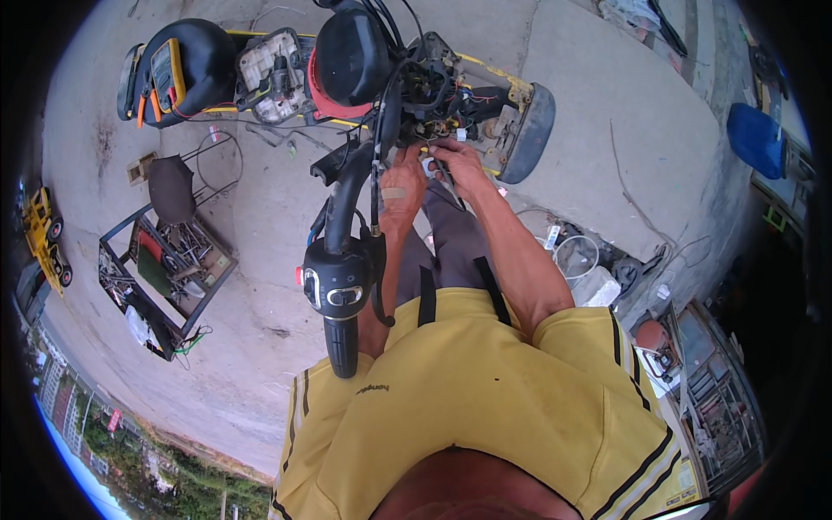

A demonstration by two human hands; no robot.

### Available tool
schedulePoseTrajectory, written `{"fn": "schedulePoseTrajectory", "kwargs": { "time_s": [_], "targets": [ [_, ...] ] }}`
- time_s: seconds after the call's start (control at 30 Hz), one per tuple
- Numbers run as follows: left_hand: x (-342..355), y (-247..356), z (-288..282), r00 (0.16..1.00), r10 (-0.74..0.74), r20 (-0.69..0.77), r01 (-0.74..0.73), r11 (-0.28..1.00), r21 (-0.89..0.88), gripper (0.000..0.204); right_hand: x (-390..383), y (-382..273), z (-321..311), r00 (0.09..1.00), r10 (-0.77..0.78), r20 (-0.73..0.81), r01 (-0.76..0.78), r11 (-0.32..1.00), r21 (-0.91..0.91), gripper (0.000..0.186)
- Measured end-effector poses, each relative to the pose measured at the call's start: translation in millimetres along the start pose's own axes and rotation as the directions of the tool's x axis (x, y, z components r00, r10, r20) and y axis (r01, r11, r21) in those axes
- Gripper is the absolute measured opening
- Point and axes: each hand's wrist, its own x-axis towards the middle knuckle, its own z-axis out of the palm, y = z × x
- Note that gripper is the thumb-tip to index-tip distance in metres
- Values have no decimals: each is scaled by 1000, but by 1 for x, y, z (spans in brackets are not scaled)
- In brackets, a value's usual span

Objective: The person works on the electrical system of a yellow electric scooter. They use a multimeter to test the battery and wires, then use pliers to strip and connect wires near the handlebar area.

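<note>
A partly dismantled scooter [511,108] stands before me, its tangle of dark wires [433,87] exposed at the front. My left hand [404,186], with a plaster across its back, is closed just under these wires; its fingertips are mostly hidden. Close beside it, my right hand [461,163] is closed too, the fingers bent in a pinch. A thin dark cable-like piece [448,182] hangs out from its fingers toward my legs. Over my left forearm juts the handlebar, with its black grip [341,347] and switch housing [334,282].
A yellow multimeter [167,74] with orange-handled pliers [149,101] rests on the black seat [204,65]. A power drill [280,78] lies on the scooter's body. Left on the concrete stands a metal-framed tool box [169,269]. A blue seat [756,140] is at far right.
</note>
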Motion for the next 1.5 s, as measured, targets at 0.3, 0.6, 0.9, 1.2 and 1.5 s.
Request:
{"fn": "schedulePoseTrajectory", "kwargs": {
  "time_s": [0.3,0.6,0.9,1.2,1.5],
  "targets": [
    [0,-8,-3,995,93,-17,-93,996,5,44,4,-1,0,997,48,58,-52,997,65,16],
    [-7,-8,-1,996,84,-19,-85,995,-49,45,1,-8,2,990,83,110,-94,991,94,9],
    [-42,-70,-3,972,56,-230,-77,994,-81,24,0,-13,9,991,119,60,-122,991,54,7],
    [6,-35,-49,945,-159,-285,-56,781,-622,73,1,-10,6,990,140,4,-140,989,44,15],
    [38,-24,-47,962,50,-268,-222,714,-664,86,11,0,-14,987,162,-9,-162,986,26,17]
  ]
}}
